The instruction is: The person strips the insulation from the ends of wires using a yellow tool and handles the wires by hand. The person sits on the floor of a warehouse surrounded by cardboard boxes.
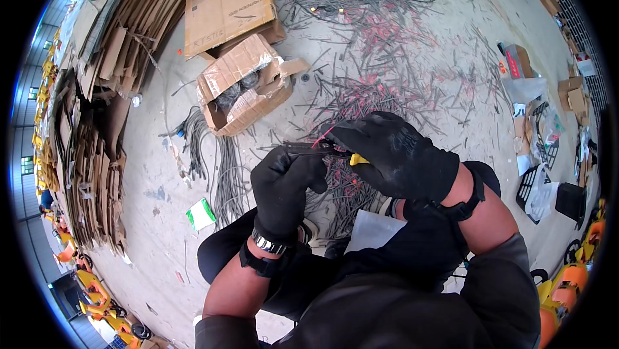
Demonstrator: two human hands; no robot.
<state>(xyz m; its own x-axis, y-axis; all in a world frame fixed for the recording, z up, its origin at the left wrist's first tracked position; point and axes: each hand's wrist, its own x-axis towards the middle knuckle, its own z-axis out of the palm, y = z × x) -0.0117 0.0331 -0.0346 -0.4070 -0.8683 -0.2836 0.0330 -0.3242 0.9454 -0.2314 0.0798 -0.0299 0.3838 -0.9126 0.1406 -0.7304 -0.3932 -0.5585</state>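
Note:
My right hand, in a black work glove, is closed around a hand tool with a yellow handle, which looks like pliers or wire strippers. The tool's dark metal jaws point left. Across them runs a thin red wire, slanting up toward the right fingers. My left hand, also gloved in black, has curled fingers right against the jaws; what lies inside them is hidden. Below and beyond both hands, a heap of cut grey cable pieces mixed with red bits covers the concrete floor.
Longer grey cables lie left of my left hand. A torn cardboard box holds wrapped items, with a larger box behind it. Flattened cardboard is stacked at left. A white sheet lies between my legs. Yellow-orange vehicles stand far right.

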